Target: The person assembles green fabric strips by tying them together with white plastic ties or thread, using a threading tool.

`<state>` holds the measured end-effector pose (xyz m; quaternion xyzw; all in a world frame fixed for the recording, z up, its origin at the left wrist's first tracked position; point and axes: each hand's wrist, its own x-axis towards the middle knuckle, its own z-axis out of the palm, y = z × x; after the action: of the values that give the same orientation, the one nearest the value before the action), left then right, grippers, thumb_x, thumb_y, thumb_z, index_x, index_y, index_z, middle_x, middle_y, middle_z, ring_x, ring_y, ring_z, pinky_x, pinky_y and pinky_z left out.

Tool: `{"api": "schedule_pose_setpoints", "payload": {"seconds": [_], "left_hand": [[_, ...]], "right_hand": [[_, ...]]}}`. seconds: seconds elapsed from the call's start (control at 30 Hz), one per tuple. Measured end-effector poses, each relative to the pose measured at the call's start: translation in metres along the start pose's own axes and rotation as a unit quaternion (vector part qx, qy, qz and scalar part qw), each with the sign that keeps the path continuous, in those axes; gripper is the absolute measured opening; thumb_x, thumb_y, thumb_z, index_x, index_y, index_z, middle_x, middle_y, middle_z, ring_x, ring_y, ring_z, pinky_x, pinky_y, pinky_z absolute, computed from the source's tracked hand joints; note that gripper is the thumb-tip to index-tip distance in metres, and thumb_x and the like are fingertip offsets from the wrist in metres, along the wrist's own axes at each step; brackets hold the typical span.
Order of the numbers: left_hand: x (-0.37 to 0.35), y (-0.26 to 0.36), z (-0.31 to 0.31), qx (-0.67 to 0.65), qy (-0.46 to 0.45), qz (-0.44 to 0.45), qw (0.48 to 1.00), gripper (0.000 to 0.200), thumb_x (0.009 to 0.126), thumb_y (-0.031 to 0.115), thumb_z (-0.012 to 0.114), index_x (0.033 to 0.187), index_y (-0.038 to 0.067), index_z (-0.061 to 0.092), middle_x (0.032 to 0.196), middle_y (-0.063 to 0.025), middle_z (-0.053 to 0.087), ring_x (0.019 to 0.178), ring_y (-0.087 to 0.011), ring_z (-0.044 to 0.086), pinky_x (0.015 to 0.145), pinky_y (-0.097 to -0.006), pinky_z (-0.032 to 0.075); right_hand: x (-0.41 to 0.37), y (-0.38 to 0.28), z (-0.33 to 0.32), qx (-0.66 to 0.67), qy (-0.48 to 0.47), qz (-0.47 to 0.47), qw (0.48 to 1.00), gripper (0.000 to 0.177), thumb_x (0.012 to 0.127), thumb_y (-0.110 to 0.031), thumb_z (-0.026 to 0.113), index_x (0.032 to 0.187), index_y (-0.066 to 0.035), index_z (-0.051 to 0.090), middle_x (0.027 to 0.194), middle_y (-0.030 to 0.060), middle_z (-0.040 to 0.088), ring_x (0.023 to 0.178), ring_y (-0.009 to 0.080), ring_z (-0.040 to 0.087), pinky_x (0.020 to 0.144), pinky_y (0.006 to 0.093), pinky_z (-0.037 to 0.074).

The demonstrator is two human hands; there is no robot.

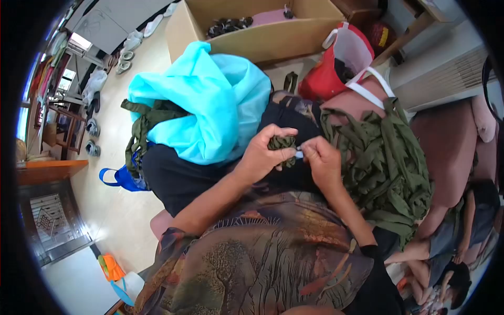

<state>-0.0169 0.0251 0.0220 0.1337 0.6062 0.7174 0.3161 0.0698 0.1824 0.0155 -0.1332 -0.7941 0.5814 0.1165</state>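
Above my lap, my left hand [262, 156] is closed around a bunched olive-green fabric strip [283, 143], folded into a small bundle. Beside it, my right hand [322, 161] pinches a small white piece [299, 154] at the bundle's right side; its exact kind is too small to tell. A large pile of loose olive-green fabric strips [391, 168] lies to the right of my right arm. Over my leg on the left rests a bright turquoise bag or cloth [205, 105], with more green strips [139, 131] coming out at its left edge.
A cardboard box [252, 46] with dark bundles [229, 26] inside stands in front. Right of it is a red bag [336, 65] with white handles. A blue bag [126, 178] sits at left. Shoes [92, 137] line the floor. Another person [462, 226] is at far right.
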Motion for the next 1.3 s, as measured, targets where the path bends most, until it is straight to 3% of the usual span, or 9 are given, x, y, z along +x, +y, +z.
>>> {"api": "schedule_pose_setpoints", "payload": {"seconds": [0.1,0.27,0.43,0.67,0.87,1.1,1.13,1.17,1.3], "left_hand": [[0.0,-0.004,-0.007,0.081,-0.047,-0.011,0.996,0.023,0.082,0.004,0.072,0.096,0.006,0.054,0.09,-0.0034,0.066,0.069,-0.008,0.06,0.058,-0.0231,0.05],[-0.001,-0.005,-0.007,-0.063,-0.022,-0.023,0.997,0.029,0.082,0.004,0.071,0.108,0.005,0.057,0.088,-0.0012,0.063,0.075,-0.0081,0.059,0.063,-0.0221,0.05],[0.001,-0.007,-0.009,-0.018,-0.049,0.028,0.998,0.03,0.083,0.004,0.07,0.11,0.005,0.057,0.091,-0.0005,0.061,0.077,-0.007,0.057,0.066,-0.0212,0.049],[-0.003,-0.002,-0.015,0.103,-0.098,0.069,0.987,0.028,0.082,0.006,0.072,0.106,0.007,0.057,0.086,0.0024,0.053,0.077,-0.0048,0.053,0.068,-0.022,0.046],[-0.002,-0.003,-0.023,0.168,-0.134,0.036,0.976,0.028,0.078,0.008,0.076,0.096,0.006,0.056,0.079,0.0011,0.054,0.075,-0.008,0.054,0.067,-0.0248,0.045],[0.001,0.006,-0.053,0.289,-0.105,0.089,0.947,0.025,0.074,0.004,0.075,0.087,0.006,0.055,0.076,-0.0004,0.055,0.072,-0.0091,0.053,0.065,-0.0264,0.044],[0.005,-0.002,-0.067,0.207,-0.111,-0.007,0.972,0.024,0.073,0.002,0.075,0.086,0.006,0.055,0.075,0.0004,0.056,0.071,-0.0083,0.054,0.064,-0.0253,0.045],[0.006,-0.008,-0.074,0.228,-0.117,0.044,0.966,0.024,0.073,0.003,0.075,0.087,0.006,0.056,0.075,0.0012,0.056,0.07,-0.0076,0.054,0.064,-0.0243,0.045],[-0.006,-0.005,-0.059,0.162,-0.195,-0.071,0.965,0.023,0.075,0.006,0.076,0.089,0.006,0.057,0.076,0.0017,0.057,0.072,-0.0064,0.054,0.064,-0.0241,0.045]], "right_hand": [[0.0,-0.006,-0.004,0.035,-0.022,0.039,0.998,0.011,0.092,-0.009,0.056,0.085,-0.002,0.062,0.071,0.0002,0.06,0.061,0.0068,0.052,0.054,0.0227,0.042],[0.0,0.01,-0.007,0.256,-0.069,0.08,0.961,0.013,0.095,-0.011,0.054,0.1,0.0,0.059,0.085,0.0022,0.062,0.067,0.0052,0.052,0.056,0.0193,0.043],[0.001,0.002,-0.004,0.198,-0.128,0.048,0.971,0.042,0.082,-0.006,0.069,0.121,-0.006,0.052,0.097,0.0012,0.058,0.081,0.0091,0.054,0.067,0.0217,0.046],[0.0,-0.01,-0.004,-0.083,-0.124,-0.018,0.989,0.043,0.08,-0.01,0.072,0.118,-0.007,0.053,0.078,0.0111,0.06,0.068,0.0205,0.062,0.064,0.0318,0.049],[-0.002,-0.013,-0.002,-0.115,-0.13,-0.101,0.98,0.011,0.083,-0.006,0.066,0.089,-0.003,0.058,0.076,0.0145,0.059,0.068,0.032,0.06,0.061,0.0354,0.048],[-0.009,-0.01,-0.001,-0.115,-0.149,-0.077,0.979,0.011,0.084,-0.006,0.065,0.078,-0.001,0.056,0.064,0.0126,0.053,0.057,0.0286,0.053,0.054,0.0348,0.042],[-0.012,-0.01,-0.001,-0.103,-0.154,-0.068,0.98,0.012,0.085,-0.006,0.065,0.077,-0.001,0.056,0.063,0.0126,0.053,0.056,0.0283,0.052,0.053,0.0343,0.041],[-0.014,-0.008,0.0,-0.091,-0.157,-0.057,0.982,0.012,0.085,-0.006,0.065,0.077,-0.001,0.056,0.063,0.0125,0.053,0.056,0.0279,0.052,0.053,0.0338,0.041],[-0.009,0.004,0.005,-0.112,-0.179,-0.069,0.975,0.013,0.085,-0.006,0.064,0.078,-0.001,0.056,0.062,0.011,0.051,0.054,0.0229,0.05,0.052,0.0318,0.04]]}}
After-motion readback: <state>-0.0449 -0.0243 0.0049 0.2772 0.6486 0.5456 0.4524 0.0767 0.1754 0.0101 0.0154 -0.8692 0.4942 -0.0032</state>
